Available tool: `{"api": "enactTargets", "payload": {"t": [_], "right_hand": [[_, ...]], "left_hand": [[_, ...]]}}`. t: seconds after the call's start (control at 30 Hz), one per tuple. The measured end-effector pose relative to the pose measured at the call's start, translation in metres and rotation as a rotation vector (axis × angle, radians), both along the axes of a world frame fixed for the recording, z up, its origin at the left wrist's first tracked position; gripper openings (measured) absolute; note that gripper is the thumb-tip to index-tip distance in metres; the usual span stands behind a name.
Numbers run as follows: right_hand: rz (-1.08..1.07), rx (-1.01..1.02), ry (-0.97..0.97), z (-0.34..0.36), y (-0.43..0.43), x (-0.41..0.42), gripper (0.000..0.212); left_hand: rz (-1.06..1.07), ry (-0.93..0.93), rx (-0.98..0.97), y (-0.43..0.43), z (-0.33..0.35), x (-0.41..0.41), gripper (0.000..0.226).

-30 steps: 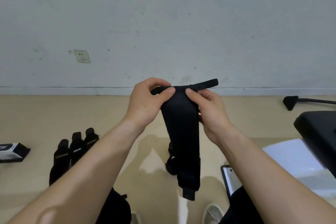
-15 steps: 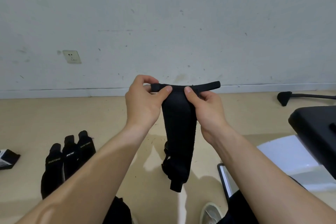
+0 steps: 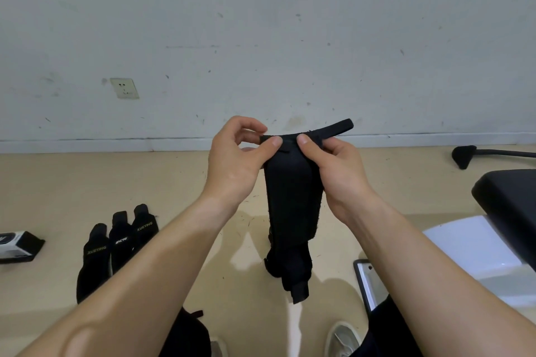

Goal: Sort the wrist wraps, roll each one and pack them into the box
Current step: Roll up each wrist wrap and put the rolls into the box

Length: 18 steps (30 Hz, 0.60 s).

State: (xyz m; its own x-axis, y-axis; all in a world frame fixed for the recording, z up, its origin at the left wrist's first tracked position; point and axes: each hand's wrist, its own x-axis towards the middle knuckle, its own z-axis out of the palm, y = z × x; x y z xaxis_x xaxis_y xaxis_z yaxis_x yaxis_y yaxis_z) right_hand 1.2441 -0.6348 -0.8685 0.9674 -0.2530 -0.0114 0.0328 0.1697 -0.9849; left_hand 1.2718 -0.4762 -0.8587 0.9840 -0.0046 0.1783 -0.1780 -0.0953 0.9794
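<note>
A beige floor runs back to a scuffed white wall, where a pale skirting line marks the far edge and a socket sits low on the left. Bare floor lies open on either side of the hands. The right side is hemmed in by a black chair seat, a white panel under it and a black chair leg near the wall.

The left hand and right hand meet at chest height, each pinching the top edge of a black wrist wrap. Both thumbs press its near face, almost side by side. The left forefinger curls over the top, while the right fingers are tucked behind the cloth. A narrow strap end sticks out to the right above the right hand. The wrap hangs straight down between the forearms, its lower end bunched. Whether it touches the floor cannot be told.

Both forearms reach forward from the lower corners, wrists slightly bent inward. Three wrist wraps lie side by side on the floor to the left. Beyond them, well apart, a black-and-white box is cut by the left edge.
</note>
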Motion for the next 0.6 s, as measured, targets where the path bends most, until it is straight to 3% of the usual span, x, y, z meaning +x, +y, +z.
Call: {"api": "enactTargets", "payload": {"t": [0.13, 0.27, 0.37, 0.47, 0.6], "right_hand": [[0.011, -0.101, -0.015, -0.002, 0.000, 0.001, 0.019], [-0.136, -0.527, -0.078, -0.001, 0.007, -0.001, 0.032], [-0.093, -0.716, -0.131, 0.000, 0.010, -0.003, 0.054], [0.035, -0.737, -0.126, -0.001, 0.010, -0.004, 0.065], [0.063, -0.558, -0.175, -0.001, 0.012, -0.006, 0.053]], "left_hand": [[-0.123, 0.088, -0.023, 0.001, 0.000, 0.003, 0.011], [-0.080, 0.131, -0.090, -0.006, 0.000, 0.001, 0.004], [-0.043, 0.188, -0.165, -0.009, -0.001, 0.001, 0.006], [-0.025, 0.225, -0.212, -0.005, -0.002, 0.004, 0.005], [-0.013, 0.214, -0.196, 0.000, -0.002, 0.008, 0.004]]}}
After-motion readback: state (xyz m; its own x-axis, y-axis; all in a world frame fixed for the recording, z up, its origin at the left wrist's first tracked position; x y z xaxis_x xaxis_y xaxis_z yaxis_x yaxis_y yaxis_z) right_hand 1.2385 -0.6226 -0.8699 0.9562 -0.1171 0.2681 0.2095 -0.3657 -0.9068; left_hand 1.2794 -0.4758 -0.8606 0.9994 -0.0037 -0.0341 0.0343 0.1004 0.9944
